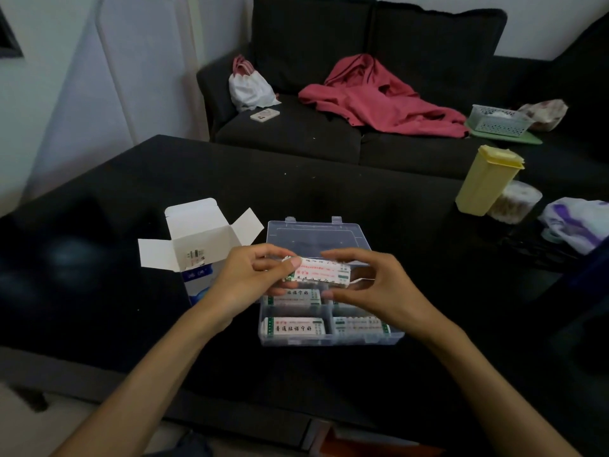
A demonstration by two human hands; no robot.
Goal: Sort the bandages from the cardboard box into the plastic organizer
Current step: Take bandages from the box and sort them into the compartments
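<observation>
Two bare forearms reach in from six o'clock over a black cloth-covered table (329, 192). At its centre a clear plastic compartmented organizer (329, 338) stands with its lid raised, white printed bandage packs (294, 325) lying in its near cells. Above it the left hand (250, 278) pinches one end of a stack of white bandage strips (321, 273) between thumb and fingers, while the right hand (372, 285), fingers curled, closes around the other end. At nine o'clock, just beside the organizer, a white-and-blue cardboard box (197, 249) stands with flaps spread. At two o'clock, near the table's edge, sits a tall pale-yellow plastic container (484, 179). Beyond the far edge, at twelve o'clock, a dark fabric sofa (296, 133) carries a crumpled pink garment (379, 97) and a white drawstring bag (248, 85).
</observation>
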